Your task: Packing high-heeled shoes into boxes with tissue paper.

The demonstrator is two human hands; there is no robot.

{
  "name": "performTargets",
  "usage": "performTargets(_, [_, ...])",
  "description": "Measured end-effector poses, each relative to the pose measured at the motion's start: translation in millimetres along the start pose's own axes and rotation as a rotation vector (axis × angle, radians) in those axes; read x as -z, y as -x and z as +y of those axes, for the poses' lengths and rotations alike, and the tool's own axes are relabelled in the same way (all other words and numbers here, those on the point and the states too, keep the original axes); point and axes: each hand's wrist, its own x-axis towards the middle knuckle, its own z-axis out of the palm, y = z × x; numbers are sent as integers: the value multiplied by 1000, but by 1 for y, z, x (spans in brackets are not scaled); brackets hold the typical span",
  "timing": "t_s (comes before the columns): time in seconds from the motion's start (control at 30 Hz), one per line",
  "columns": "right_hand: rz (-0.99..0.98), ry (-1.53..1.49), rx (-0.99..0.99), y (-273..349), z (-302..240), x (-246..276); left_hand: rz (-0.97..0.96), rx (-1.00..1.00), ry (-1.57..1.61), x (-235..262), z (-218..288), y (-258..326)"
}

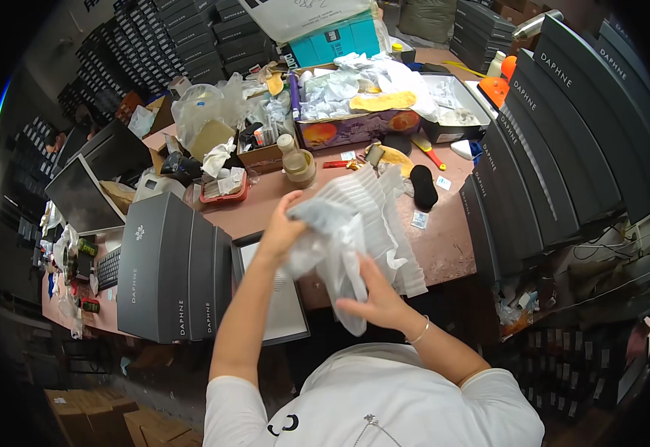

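Note:
Between my two hands is a translucent white plastic bag (349, 246), with a darker shape showing faintly through it; I cannot make out what is inside. My left hand (283, 232) pinches the bag's upper left part. My right hand (376, 296) grips its lower right side between thumb and fingers. Under and behind the bag lies a ribbed white sheet of wrapping (388, 212) on the table. Left of it, near the table's front edge and partly behind my left forearm, is an open dark box (284, 313) with a pale sheet in it.
Tall dark shoeboxes (165, 268) stand at left, and a larger stack (541, 141) walls the right. Behind my hands are a glass bottle (299, 165), a black oval pad (424, 188), a yellow-red brush (429, 151) and a carton of crumpled paper (340, 134) on the pink table (444, 253).

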Motion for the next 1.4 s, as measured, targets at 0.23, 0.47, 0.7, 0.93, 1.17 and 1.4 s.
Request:
performTargets(0.23, [82, 168, -197, -8, 100, 12, 67, 165, 404, -112, -114, 4])
performTargets(0.47, [547, 670, -16, 24, -11, 80, 187, -247, -596, -120, -129, 44])
performTargets(0.7, [528, -151, -294, 29, 38, 62, 47, 26, -9, -100, -81, 11])
performTargets(0.93, [392, 256, 19, 38, 19, 80, 447, -84, -600, -165, -175, -18])
performTargets(1.17, [535, -420, -206, 10, 84, 88, 209, 89, -822, -133, -169, -20])
performTargets(1.4, [332, 313, 52, -27, 87, 44, 509, -387, -619, -45, -110, 85])
